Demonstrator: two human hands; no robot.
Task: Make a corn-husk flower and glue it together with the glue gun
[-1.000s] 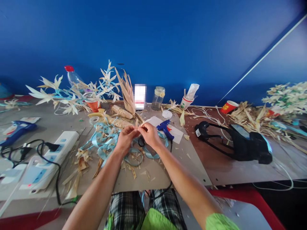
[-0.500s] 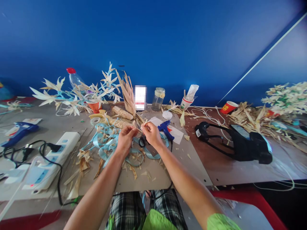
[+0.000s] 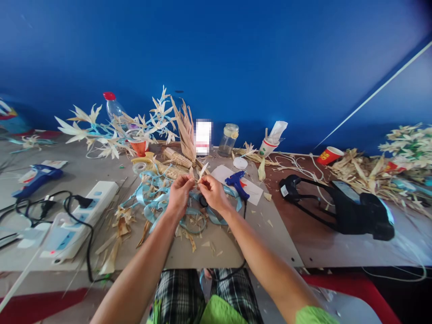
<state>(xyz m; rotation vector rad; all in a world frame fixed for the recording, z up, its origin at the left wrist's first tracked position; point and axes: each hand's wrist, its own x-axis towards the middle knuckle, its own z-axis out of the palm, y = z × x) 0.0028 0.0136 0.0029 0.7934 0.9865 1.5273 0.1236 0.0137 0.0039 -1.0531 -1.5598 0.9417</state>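
The husk piece (image 3: 203, 171) sits between your two hands, raised a little over the middle of the table (image 3: 236, 234), its pale pointed tip standing up above your fingertips. Half a second ago your hands were drawn slightly apart with a thin strip stretched between them. Now you have brought them back together, so the fingertips meet, much as they did a second ago. The whole view has also slid a little, so everything on the table sits further right in the picture.

Your left hand (image 3: 178, 195) has its thumb and fingers (image 3: 189, 180) closed in a pinch on the husk piece's base. Your right hand (image 3: 212, 193) pinches the same piece from the other side, fingers (image 3: 204, 181) pressed tight, with the knuckles of the two hands nearly touching.

Under your hands lies a tangle of light blue ribbon (image 3: 150, 198) mixed with husk scraps. Just beside your right hand a blue glue gun (image 3: 237, 183) rests on a white paper (image 3: 253, 191). A white power strip (image 3: 81, 216) lies well off to your left, and a black headset (image 3: 340, 207) well off to your right.
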